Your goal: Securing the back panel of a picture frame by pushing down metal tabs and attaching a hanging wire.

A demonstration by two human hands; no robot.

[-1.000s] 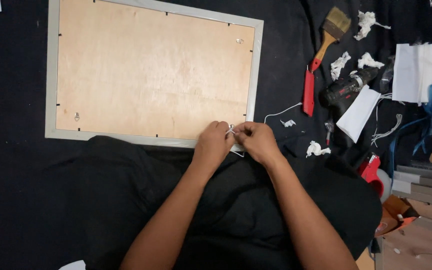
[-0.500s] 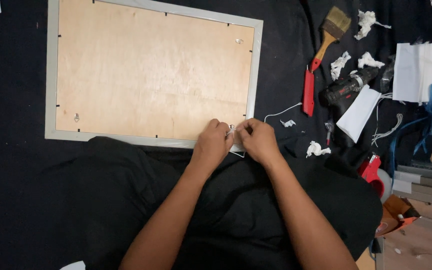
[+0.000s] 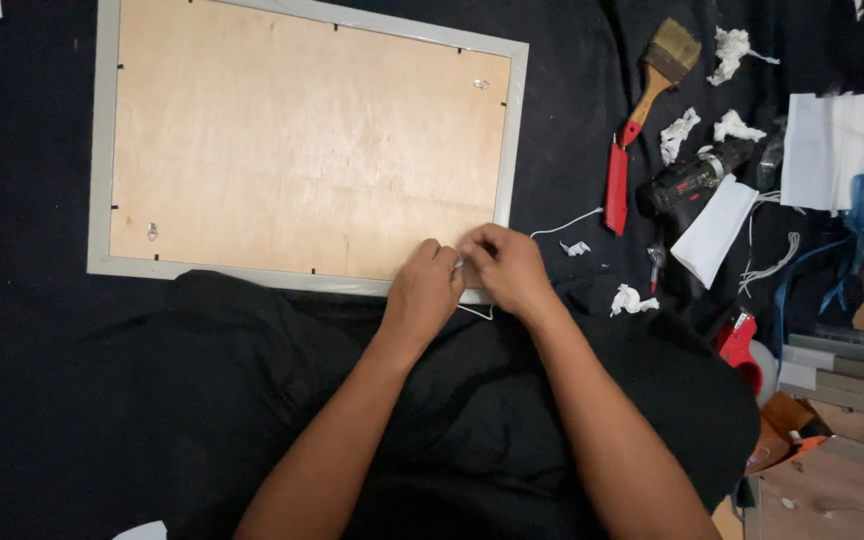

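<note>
Both hands, the left hand (image 3: 422,292) and right hand (image 3: 505,268), pinch a thin, floppy white string (image 3: 563,221) at the near corner of the stiff, flat picture frame (image 3: 514,130).

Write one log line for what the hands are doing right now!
left hand: pinching thin white string | right hand: same string | spot: near corner of grey picture frame with plywood back
</note>
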